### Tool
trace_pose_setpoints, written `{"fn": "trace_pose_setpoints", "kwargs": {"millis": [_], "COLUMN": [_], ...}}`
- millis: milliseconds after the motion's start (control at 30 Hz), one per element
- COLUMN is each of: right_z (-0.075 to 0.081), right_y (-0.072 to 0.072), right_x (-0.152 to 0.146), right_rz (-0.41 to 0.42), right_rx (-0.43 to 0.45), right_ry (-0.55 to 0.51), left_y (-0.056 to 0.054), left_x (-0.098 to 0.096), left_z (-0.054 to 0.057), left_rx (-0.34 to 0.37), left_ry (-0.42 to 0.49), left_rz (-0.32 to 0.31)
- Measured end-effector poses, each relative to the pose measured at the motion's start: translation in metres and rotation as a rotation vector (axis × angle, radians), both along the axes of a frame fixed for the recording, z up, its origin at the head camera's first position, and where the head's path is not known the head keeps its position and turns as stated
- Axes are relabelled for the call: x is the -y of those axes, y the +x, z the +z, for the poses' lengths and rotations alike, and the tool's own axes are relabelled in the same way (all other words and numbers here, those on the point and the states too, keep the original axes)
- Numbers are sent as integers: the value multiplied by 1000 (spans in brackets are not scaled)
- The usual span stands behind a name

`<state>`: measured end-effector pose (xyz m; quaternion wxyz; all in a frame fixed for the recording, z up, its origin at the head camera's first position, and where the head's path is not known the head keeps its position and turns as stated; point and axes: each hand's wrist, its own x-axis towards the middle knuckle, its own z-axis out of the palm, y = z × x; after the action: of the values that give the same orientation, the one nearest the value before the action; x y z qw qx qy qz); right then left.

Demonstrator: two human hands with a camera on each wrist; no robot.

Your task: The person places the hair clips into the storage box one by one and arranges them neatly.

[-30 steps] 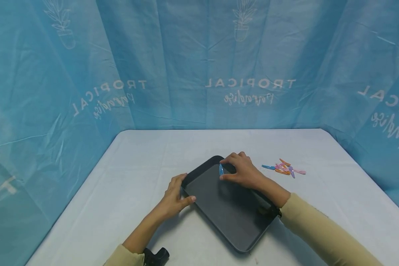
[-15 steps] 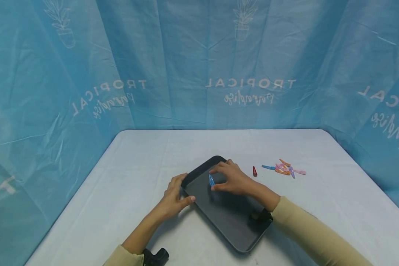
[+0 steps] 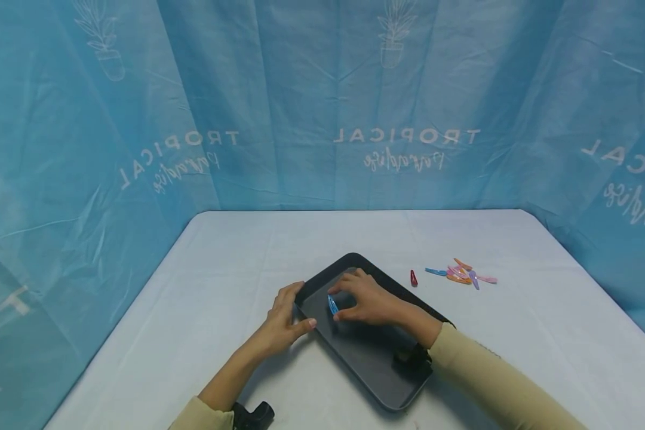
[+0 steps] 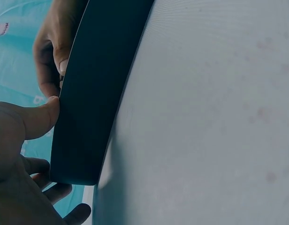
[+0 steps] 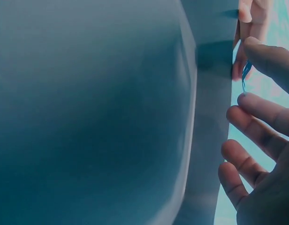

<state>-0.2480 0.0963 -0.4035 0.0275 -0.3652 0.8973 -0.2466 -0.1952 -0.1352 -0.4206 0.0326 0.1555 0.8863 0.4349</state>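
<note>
In the head view my right hand [image 3: 373, 298] pinches a blue snap hair clip [image 3: 332, 304] between thumb and forefinger, over the left part of a dark grey baking tray [image 3: 376, 382]. The clip [image 5: 247, 70] shows edge-on between the fingertips in the right wrist view, with the other fingers spread. My left hand [image 3: 283, 316] holds the tray's left corner, thumb on the near side and fingers along the end wall. Seen from the left wrist, the thumb [image 4: 43, 117] meets the rim of the tray [image 4: 93, 103]. The tray lies slantwise on the table.
On the white-covered table [image 3: 236, 257], a red hair clip [image 3: 414, 278] lies just beyond the tray's far side. Right of it is a loose cluster of several orange, pink, purple and blue hair clips [image 3: 458, 273]. A blue printed curtain [image 3: 301, 107] surrounds the table's back and sides.
My right hand has carried the blue hair clip left and toward me, lower over the tray. The red clip, hidden behind that hand at first, now shows. My left hand has stayed put.
</note>
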Motion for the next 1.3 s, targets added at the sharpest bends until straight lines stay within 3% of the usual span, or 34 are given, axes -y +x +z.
{"fn": "trace_pose_setpoints", "kwargs": {"millis": [267,733,1300], "right_z": [-2,-10,-15], "right_y": [2,2,4], "right_x": [1,4,9], "right_rz": [9,133,201], "right_rx": [6,64,16], "right_ry": [34,104,191], "left_y": [0,-2,0], "left_x": [-1,-1,-1], "left_z": [2,0,0], "left_rx": [24,22,-5], "left_ry": [3,6,-6], "left_rz": [-6,0,-18]}}
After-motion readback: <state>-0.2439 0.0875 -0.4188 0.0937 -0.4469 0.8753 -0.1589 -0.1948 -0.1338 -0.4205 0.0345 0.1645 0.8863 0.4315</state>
